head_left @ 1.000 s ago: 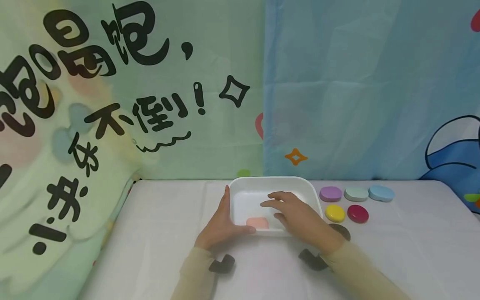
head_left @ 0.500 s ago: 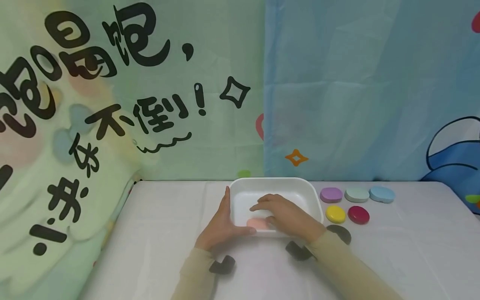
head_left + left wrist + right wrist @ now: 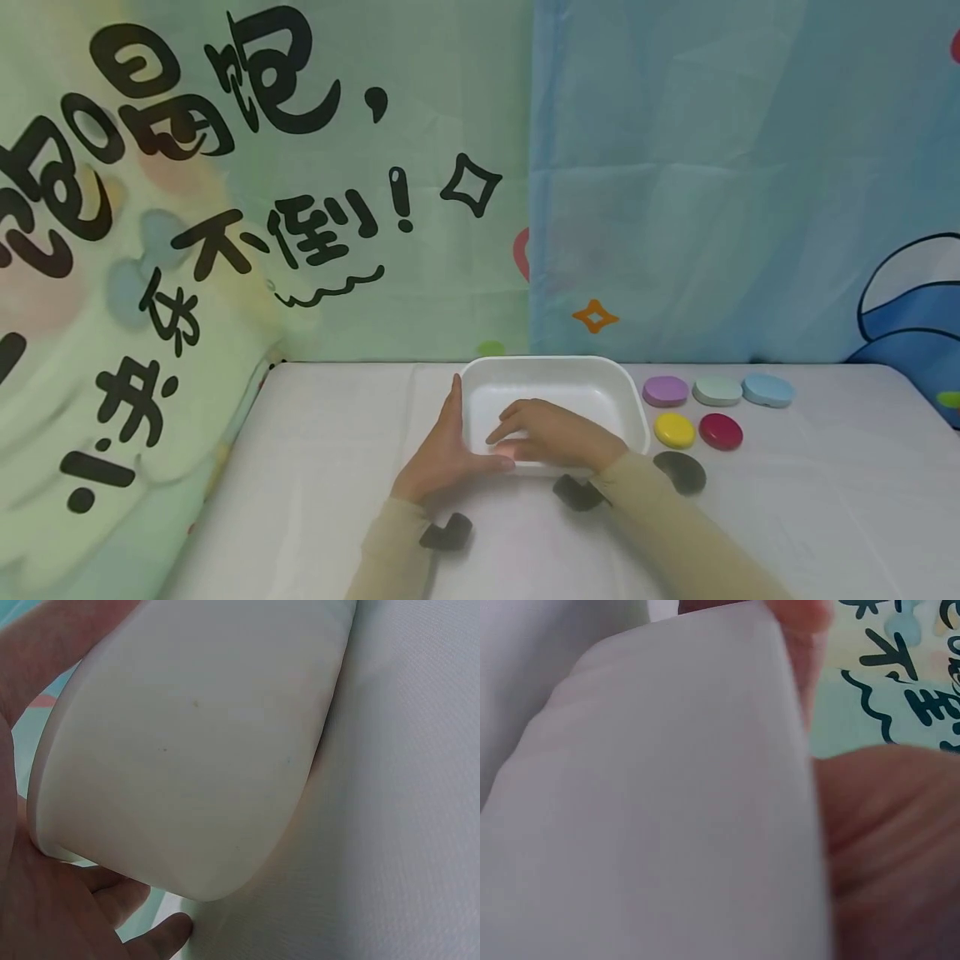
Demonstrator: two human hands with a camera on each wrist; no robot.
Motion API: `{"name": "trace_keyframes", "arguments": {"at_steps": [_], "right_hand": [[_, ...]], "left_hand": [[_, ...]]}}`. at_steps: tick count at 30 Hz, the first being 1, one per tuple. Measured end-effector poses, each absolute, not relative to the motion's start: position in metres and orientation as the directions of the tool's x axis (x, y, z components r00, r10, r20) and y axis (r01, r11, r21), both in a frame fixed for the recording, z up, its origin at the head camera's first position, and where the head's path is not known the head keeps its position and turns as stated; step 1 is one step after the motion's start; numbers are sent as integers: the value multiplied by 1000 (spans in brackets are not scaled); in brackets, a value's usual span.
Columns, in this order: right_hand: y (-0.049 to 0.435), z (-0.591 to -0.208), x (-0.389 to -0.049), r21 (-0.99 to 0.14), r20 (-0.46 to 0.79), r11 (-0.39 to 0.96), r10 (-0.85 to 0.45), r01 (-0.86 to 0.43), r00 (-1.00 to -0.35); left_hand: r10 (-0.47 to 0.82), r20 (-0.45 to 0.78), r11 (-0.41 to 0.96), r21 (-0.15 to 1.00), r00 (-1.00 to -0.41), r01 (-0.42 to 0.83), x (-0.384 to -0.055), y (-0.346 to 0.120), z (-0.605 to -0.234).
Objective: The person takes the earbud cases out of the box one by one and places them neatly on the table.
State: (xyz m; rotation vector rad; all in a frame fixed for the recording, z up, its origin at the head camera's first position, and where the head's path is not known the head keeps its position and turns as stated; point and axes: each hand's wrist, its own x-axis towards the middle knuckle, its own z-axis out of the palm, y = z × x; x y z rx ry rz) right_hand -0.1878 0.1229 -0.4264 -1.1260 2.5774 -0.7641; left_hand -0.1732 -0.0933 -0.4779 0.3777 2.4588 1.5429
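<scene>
A white rectangular tray (image 3: pixel 555 379) stands at the back middle of the table. My left hand (image 3: pixel 442 446) grips its near left corner, fingers along the left side and thumb along the front rim. In the left wrist view, that hand (image 3: pixel 52 900) lies round the pale outer wall of the tray (image 3: pixel 187 750). My right hand (image 3: pixel 558 437) reaches into the tray over a flat pink piece (image 3: pixel 510 452), fingers bent and thumb overlapping it. Most of the pink piece is hidden under this hand. In the right wrist view, the tray wall (image 3: pixel 667 787) hides the fingertips.
To the right of the tray lie smooth flat pieces: a purple oval (image 3: pixel 665 391), a pale green one (image 3: pixel 716 391), a light blue one (image 3: pixel 768 390), a yellow round (image 3: pixel 674 431) and a dark red round (image 3: pixel 721 432). A printed curtain (image 3: pixel 412 250) hangs behind the table.
My right hand has moved left and down inside the tray, from above its middle to the pink piece, covering most of it. My left hand has stayed at the corner.
</scene>
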Motion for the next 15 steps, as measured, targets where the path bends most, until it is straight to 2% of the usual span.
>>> {"name": "trace_keyframes", "arguments": {"at_steps": [6, 15], "right_hand": [[122, -431, -193, -499, 33, 529, -780, -687, -625], [124, -429, -191, -489, 70, 533, -765, -691, -640]], "left_hand": [[321, -59, 434, 896, -945, 92, -173, -93, -477], [330, -42, 427, 898, -943, 109, -173, -93, -475]]}}
